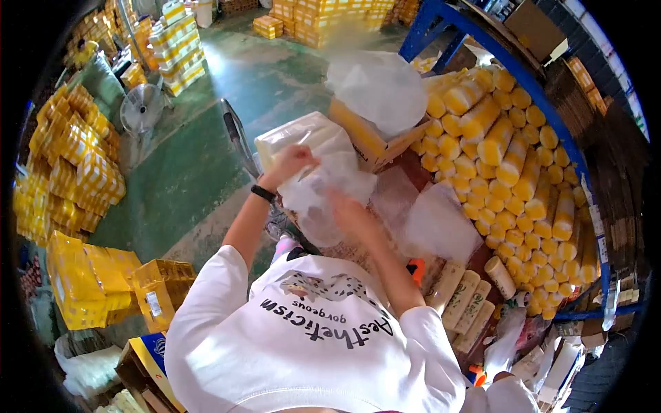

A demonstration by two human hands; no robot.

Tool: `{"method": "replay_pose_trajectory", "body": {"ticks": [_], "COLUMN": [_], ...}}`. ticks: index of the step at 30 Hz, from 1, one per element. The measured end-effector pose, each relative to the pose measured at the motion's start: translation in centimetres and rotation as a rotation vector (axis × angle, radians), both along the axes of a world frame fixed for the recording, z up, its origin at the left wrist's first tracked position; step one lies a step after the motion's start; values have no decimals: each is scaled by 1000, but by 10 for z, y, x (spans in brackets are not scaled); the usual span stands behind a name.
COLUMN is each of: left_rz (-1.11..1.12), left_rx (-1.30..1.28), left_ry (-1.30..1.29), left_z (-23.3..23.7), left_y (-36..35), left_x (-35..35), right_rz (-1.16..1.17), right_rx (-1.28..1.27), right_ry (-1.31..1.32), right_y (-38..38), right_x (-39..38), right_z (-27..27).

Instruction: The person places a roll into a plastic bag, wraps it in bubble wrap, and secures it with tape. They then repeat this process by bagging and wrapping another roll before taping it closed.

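My left hand (292,164), with a black band at its wrist, is closed over a white plastic-wrapped bundle (296,134); what its fingers pinch is too small to make out. My right hand (348,210) is smeared by motion beside a translucent plastic bag (317,210), and its fingers are unclear. The bag hangs below and between both hands. Just behind them stands an open cardboard box (365,141) with a cloudy plastic bag (379,89) on top.
Yellow-and-white rolls (509,172) are piled at the right under a blue frame (544,89). Wrapped pale rolls (458,296) and an orange tool (416,270) lie near my right arm. Taped yellow boxes (89,279) and a fan (142,109) stand at the left.
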State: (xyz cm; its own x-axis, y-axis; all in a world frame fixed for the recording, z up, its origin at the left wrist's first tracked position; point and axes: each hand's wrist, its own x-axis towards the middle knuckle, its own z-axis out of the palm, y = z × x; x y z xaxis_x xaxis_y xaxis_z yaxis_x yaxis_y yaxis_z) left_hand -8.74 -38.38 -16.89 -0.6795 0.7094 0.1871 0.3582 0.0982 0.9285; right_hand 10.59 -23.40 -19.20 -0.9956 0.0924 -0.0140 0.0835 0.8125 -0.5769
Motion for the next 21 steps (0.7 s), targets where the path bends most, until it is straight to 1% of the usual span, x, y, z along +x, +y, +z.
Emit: {"method": "replay_pose_trajectory", "body": {"ticks": [1,2,4,5,6,7,8,9,10,12,13,15,18,21], "left_rz": [109,215,183,173,194,194,186,178,150,94,61,52,62,126], "left_rx": [53,-43,-88,-105,-69,-43,7,56,28,4,5,120,-30,-82], "left_ry": [-101,75,73,81,290,258,259,261,200,113,84,189,163,164], "left_z": [8,14,32,39,36,42,39,35,42,51,51,33,49,24], "left_y": [-3,-7,-8,-5,-2,0,4,7,7,9,9,14,7,15], "left_x": [-2,-11,3,6,4,9,10,12,19,31,35,39,59,72], "right_rz": [-48,-95,81,172,182,193,206,241,241,222,197,147,78,34], "right_rx": [-110,-220,263,511,455,397,339,353,340,335,347,373,419,451], "right_ry": [-228,-457,-475,-466,-502,-537,-568,-302,-158,9,36,63,7,-58], "right_y": [1,2,13,18,13,-4,-16,-18,-19,-16,-12,0,17,29], "right_x": [-1,-2,6,1,-8,-15,-23,-32,-44,-79,-97,-137,-185,-206], "right_z": [-14,-30,-114,-135,-103,-33,9,15,23,27,23,14,2,-3]}}
